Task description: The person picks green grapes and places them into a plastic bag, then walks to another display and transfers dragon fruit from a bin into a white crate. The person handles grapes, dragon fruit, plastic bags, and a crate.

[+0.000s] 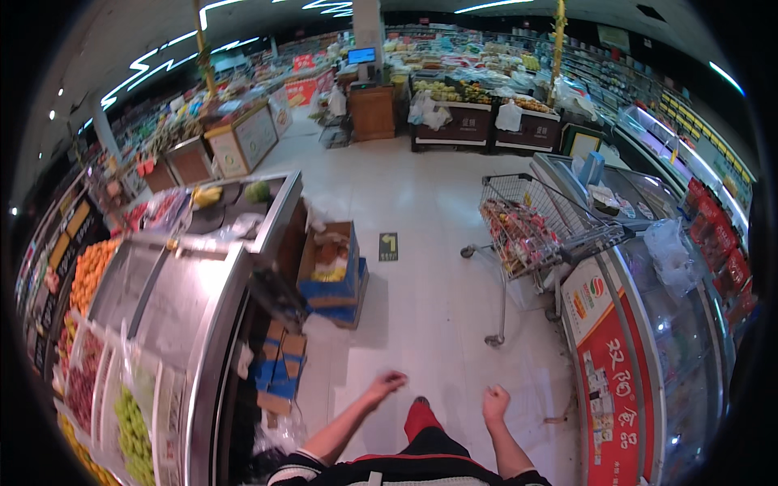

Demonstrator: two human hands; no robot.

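My left hand point(386, 385) hangs over the pale floor, in front of my body. Motion smears its fingers, so their pose is unclear; no object shows in it. My right hand point(495, 399) is closed in a fist above the floor on the other side, with nothing visible in it. Between them, one red-clad foot point(421, 416) with a dark tip steps forward. Neither hand touches anything. Ahead on the right stands a metal shopping cart point(527, 219) loaded with colourful packaged goods; it is the large thing nearest my right hand, well out of reach.
On the left runs a metal-edged display case point(174, 283) with green grapes point(134, 433) and oranges point(93, 267). Blue cartons point(332, 292) stand beside it on the floor. A red-sided chest freezer point(620, 389) lines the right. Produce bins point(450, 121) and a wooden counter point(373, 113) stand farther off.
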